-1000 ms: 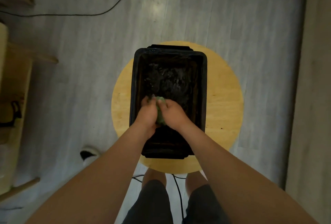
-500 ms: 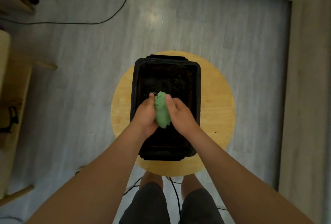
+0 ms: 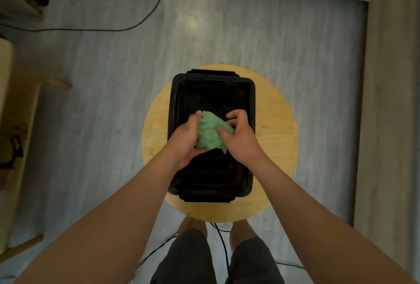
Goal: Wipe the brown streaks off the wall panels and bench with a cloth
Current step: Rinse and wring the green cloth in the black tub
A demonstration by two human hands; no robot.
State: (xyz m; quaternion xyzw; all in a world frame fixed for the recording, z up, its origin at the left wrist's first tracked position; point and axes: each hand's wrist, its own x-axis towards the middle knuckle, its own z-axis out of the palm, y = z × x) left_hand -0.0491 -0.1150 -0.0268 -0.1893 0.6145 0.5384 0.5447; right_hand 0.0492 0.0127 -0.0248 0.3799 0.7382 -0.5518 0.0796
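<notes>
A bunched green cloth (image 3: pixel 210 132) is held above a black rectangular tub (image 3: pixel 248 106) that stands on a round wooden stool (image 3: pixel 277 145). My left hand (image 3: pixel 185 140) grips the cloth's left side, with the thumb over its top. My right hand (image 3: pixel 241 139) pinches the cloth's right side with curled fingers. The tub's dark inside shows below the hands; I cannot tell what it holds. A pale wall panel (image 3: pixel 395 102) runs down the right side.
A black cable (image 3: pixel 145 19) loops over the grey plank floor at the top left, and another cable (image 3: pixel 221 238) lies by my feet under the stool. Wooden furniture (image 3: pixel 13 124) stands along the left edge. My legs in dark shorts (image 3: pixel 188 258) are right behind the stool.
The cloth has risen from down in the tub to above it. My hands have drawn slightly apart, and the cloth has spread wider between them.
</notes>
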